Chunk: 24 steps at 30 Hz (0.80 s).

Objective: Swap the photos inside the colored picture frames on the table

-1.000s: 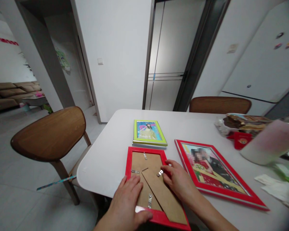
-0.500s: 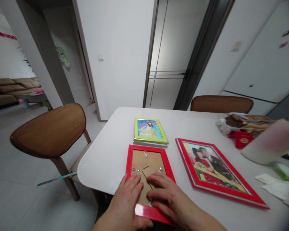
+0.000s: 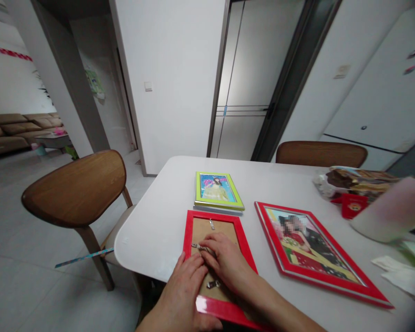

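Note:
A red picture frame (image 3: 244,240) lies face down at the table's front edge, its brown backing board (image 3: 202,226) showing. My left hand (image 3: 183,295) grips its near left corner, fingers flat over the border and board, thumb by the near edge. Bent across the board, my right hand (image 3: 226,260) has its fingertips pinched together at the metal clip (image 3: 195,246) on the left side. Another clip (image 3: 212,224) sits at the far end, and one more clip (image 3: 213,284) lies near my right wrist. The right side of the board is partly hidden by my right hand.
Beyond it lies a green picture frame (image 3: 236,198) on top of another frame. A larger red frame (image 3: 280,258) lies face up at the right. Farther right are a pale pink container (image 3: 390,212), snack bags (image 3: 359,180) and tissues (image 3: 401,274). A chair (image 3: 79,189) stands at the left.
My right hand has moved left and away from me, from the near right part of the backing to the left clip. The near clip is more exposed. My left hand stays in place.

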Available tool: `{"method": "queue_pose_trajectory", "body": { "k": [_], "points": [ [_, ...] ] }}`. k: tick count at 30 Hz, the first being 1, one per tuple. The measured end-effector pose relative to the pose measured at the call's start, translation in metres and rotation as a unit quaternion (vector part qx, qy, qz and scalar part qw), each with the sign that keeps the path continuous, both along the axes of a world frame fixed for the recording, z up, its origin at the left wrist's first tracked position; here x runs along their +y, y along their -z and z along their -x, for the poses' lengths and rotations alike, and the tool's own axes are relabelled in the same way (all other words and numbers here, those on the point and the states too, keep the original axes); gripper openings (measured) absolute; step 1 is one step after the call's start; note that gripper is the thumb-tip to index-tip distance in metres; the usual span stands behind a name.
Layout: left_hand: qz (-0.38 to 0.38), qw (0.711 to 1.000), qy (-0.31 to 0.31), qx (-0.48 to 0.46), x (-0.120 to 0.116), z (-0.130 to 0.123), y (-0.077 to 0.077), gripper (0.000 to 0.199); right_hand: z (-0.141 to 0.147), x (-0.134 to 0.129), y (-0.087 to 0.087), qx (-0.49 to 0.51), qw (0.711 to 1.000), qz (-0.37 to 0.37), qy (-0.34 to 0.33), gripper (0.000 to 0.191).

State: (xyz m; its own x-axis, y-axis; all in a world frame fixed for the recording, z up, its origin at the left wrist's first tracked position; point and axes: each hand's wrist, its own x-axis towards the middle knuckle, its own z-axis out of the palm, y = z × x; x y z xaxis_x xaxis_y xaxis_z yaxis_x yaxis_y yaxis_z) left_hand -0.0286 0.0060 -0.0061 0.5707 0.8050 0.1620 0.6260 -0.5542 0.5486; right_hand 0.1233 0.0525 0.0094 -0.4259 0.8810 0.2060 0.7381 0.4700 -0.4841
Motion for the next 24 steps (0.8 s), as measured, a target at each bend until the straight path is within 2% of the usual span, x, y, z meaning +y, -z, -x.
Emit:
{"method": "queue_pose_trajectory", "body": {
  "k": [3,7,12,16,20,24],
  "points": [
    [0.003,1.0,-0.001,0.002,0.001,0.0,-0.001,0.086,0.014,0.016,0.005,-0.046,0.999,-0.014,0.026,0.019],
    [-0.017,1.0,0.008,0.005,0.002,0.002,0.005,0.084,0.021,0.024,0.011,-0.054,0.996,-0.028,0.062,0.019],
    [-0.082,0.997,0.005,-0.01,0.001,0.001,0.019,0.078,0.002,0.032,0.013,-0.065,0.991,-0.048,0.109,0.023],
    [-0.098,0.995,-0.002,-0.021,0.002,-0.003,0.025,0.077,-0.012,0.042,0.017,-0.075,0.984,-0.056,0.154,0.027],
    [-0.112,0.993,0.0,-0.027,0.003,-0.004,0.025,0.076,-0.013,0.047,0.017,-0.075,0.983,-0.053,0.159,0.029],
    [-0.11,0.994,0.005,-0.02,0.003,-0.002,0.023,0.077,-0.017,0.031,0.005,-0.061,0.986,-0.05,0.147,0.032]
  ]
}}
